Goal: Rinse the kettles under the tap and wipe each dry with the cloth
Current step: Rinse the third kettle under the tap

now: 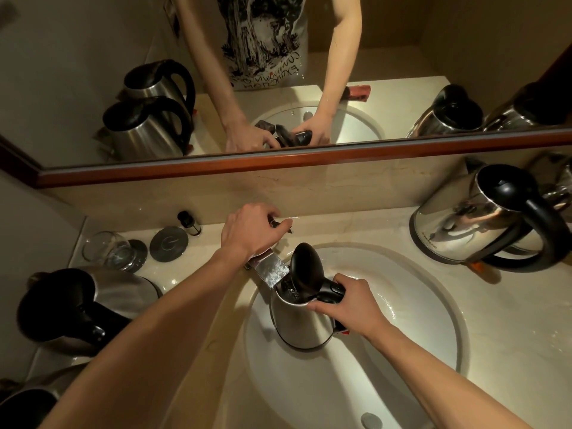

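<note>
kettles (301, 320): 4 | glass (106, 250): 1 | coasters (169, 244): 2 | hands (252, 230): 2

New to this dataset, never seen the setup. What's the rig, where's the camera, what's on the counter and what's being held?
There is no robot here: a person works with bare hands, and the single picture comes from a wide-angle camera on their head, looking forward and down. The top part of the picture is a mirror, so the arms and kettles up there are reflections.

The right hand grips the black handle of a steel kettle held over the sink, its lid flipped open under the tap spout. The left hand grips the tap handle behind the spout.

On the counter: another kettle at right, one lying at left, part of one more at the bottom left corner, a glass, a round grey disc and a small dark bottle. I cannot pick out the cloth on the counter.
</note>
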{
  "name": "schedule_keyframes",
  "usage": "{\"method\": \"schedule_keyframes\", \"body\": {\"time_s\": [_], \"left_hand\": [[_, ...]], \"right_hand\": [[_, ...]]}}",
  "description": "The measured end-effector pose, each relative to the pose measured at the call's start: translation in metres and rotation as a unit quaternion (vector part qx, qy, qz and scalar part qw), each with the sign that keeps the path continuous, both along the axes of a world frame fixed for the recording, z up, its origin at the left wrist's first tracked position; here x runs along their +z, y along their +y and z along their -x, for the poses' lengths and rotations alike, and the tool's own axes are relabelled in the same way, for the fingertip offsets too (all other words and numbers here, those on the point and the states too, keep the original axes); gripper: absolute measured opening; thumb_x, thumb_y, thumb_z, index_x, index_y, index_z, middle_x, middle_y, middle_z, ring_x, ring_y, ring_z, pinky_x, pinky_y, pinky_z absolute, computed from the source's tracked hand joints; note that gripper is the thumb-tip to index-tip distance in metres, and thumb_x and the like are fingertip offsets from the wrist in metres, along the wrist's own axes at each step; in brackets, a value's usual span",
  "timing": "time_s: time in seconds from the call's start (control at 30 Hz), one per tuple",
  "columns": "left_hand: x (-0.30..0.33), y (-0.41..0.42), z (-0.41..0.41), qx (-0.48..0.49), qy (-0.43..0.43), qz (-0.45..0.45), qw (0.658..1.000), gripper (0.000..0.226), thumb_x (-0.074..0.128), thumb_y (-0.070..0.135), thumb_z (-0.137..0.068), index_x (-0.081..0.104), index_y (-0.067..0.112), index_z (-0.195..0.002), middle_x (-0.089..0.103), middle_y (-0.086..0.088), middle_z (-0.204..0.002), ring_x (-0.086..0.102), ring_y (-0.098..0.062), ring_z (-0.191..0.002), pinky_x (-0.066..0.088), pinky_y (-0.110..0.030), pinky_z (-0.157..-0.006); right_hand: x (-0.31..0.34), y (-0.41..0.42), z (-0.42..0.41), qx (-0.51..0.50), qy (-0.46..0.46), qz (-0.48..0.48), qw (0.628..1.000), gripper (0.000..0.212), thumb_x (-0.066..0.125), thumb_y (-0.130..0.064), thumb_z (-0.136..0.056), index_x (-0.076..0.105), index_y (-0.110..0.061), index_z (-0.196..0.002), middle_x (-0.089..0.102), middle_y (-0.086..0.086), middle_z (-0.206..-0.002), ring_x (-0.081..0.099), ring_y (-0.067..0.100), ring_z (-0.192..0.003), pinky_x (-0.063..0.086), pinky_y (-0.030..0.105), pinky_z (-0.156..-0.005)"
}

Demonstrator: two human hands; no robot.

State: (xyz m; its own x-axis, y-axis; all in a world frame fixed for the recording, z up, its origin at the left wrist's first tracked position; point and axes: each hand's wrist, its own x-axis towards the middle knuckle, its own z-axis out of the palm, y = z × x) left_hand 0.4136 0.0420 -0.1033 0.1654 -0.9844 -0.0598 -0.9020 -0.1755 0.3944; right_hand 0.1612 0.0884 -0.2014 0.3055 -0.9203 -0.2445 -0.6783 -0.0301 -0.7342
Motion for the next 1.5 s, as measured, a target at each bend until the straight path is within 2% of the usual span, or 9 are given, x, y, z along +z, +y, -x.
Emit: {"method": "schedule_keyframes", "body": {"time_s": [0.17, 0.33, 0.53, 0.67, 0.87, 1.03, 1.17, 1.4, 1.5], "left_hand": [[-0.001, 0.000, 0.000, -0.003, -0.007, -0.001, 1.000, 0.042, 0.053, 0.062, -0.091, 0.074, 0.030, -0.106, 0.072, 0.009, -0.103, 0.065, -0.020, -0.097, 0.044, -0.035, -0.080], [-0.001, 0.000, 0.000, -0.002, -0.002, -0.001, 1.000, 0.041, 0.054, 0.061, -0.091, 0.073, 0.029, -0.108, 0.073, 0.008, -0.105, 0.065, -0.020, -0.098, 0.048, -0.037, -0.085], [0.001, 0.000, 0.000, -0.003, -0.009, -0.001, 1.000, 0.037, 0.054, 0.059, -0.091, 0.073, 0.029, -0.101, 0.071, 0.009, -0.098, 0.064, -0.019, -0.091, 0.044, -0.033, -0.076], [-0.001, 0.000, -0.001, -0.005, -0.004, 0.001, 1.000, 0.038, 0.053, 0.061, -0.091, 0.074, 0.031, -0.101, 0.072, 0.009, -0.098, 0.065, -0.019, -0.091, 0.052, -0.037, -0.082], [-0.003, -0.001, -0.001, -0.006, -0.005, 0.003, 1.000, 0.042, 0.052, 0.062, -0.090, 0.074, 0.031, -0.106, 0.073, 0.009, -0.102, 0.066, -0.019, -0.094, 0.052, -0.037, -0.083], [-0.003, 0.000, -0.001, -0.003, -0.005, 0.008, 1.000, 0.039, 0.053, 0.059, -0.091, 0.074, 0.030, -0.105, 0.072, 0.009, -0.101, 0.065, -0.019, -0.093, 0.040, -0.032, -0.074], [-0.001, 0.000, 0.000, -0.002, 0.000, 0.008, 1.000, 0.039, 0.053, 0.059, -0.091, 0.075, 0.030, -0.103, 0.072, 0.010, -0.102, 0.065, -0.019, -0.095, 0.038, -0.032, -0.075], [-0.005, 0.000, -0.001, 0.002, 0.011, 0.000, 1.000, 0.044, 0.049, 0.065, -0.086, 0.074, 0.032, -0.099, 0.073, 0.009, -0.099, 0.065, -0.022, -0.093, 0.051, -0.039, -0.082], [-0.006, 0.000, -0.002, 0.002, 0.020, 0.001, 1.000, 0.039, 0.052, 0.063, -0.087, 0.075, 0.034, -0.095, 0.072, 0.007, -0.095, 0.065, -0.023, -0.088, 0.053, -0.039, -0.079]], "right_hand": [[-0.001, -0.001, 0.000, 0.001, 0.001, -0.001, 1.000, 0.074, 0.082, -0.080, -0.051, 0.053, -0.014, -0.067, 0.056, -0.001, -0.059, 0.041, 0.008, -0.054, 0.035, 0.028, -0.055], [-0.002, 0.000, 0.000, 0.001, -0.003, -0.001, 1.000, 0.077, 0.077, -0.085, -0.048, 0.054, -0.014, -0.068, 0.059, 0.001, -0.061, 0.044, 0.009, -0.055, 0.038, 0.031, -0.056], [-0.003, -0.001, 0.000, 0.000, -0.007, 0.004, 1.000, 0.076, 0.080, -0.084, -0.048, 0.048, -0.017, -0.064, 0.055, 0.002, -0.057, 0.039, 0.009, -0.053, 0.035, 0.030, -0.054], [-0.003, -0.002, 0.001, 0.006, -0.003, 0.006, 1.000, 0.074, 0.081, -0.082, -0.050, 0.047, -0.017, -0.064, 0.054, -0.001, -0.057, 0.040, 0.009, -0.053, 0.034, 0.027, -0.054], [-0.002, -0.002, 0.000, 0.007, 0.001, 0.001, 1.000, 0.072, 0.087, -0.074, -0.054, 0.053, -0.013, -0.068, 0.058, 0.001, -0.060, 0.044, 0.010, -0.055, 0.037, 0.030, -0.055], [-0.001, -0.002, 0.000, 0.005, 0.001, -0.008, 1.000, 0.071, 0.088, -0.074, -0.052, 0.052, -0.014, -0.067, 0.056, 0.000, -0.060, 0.044, 0.011, -0.055, 0.037, 0.030, -0.055], [0.002, -0.001, 0.000, 0.009, 0.005, -0.019, 1.000, 0.074, 0.085, -0.076, -0.052, 0.056, -0.011, -0.071, 0.061, 0.006, -0.065, 0.048, 0.013, -0.057, 0.038, 0.031, -0.056], [0.011, -0.001, -0.001, 0.011, 0.012, -0.031, 0.999, 0.070, 0.086, -0.073, -0.055, 0.056, -0.012, -0.072, 0.058, -0.001, -0.063, 0.051, 0.014, -0.059, 0.040, 0.032, -0.058], [0.012, -0.001, -0.002, 0.012, 0.013, -0.033, 0.999, 0.067, 0.087, -0.072, -0.055, 0.056, -0.014, -0.071, 0.060, 0.000, -0.065, 0.053, 0.015, -0.060, 0.044, 0.035, -0.060]]}}
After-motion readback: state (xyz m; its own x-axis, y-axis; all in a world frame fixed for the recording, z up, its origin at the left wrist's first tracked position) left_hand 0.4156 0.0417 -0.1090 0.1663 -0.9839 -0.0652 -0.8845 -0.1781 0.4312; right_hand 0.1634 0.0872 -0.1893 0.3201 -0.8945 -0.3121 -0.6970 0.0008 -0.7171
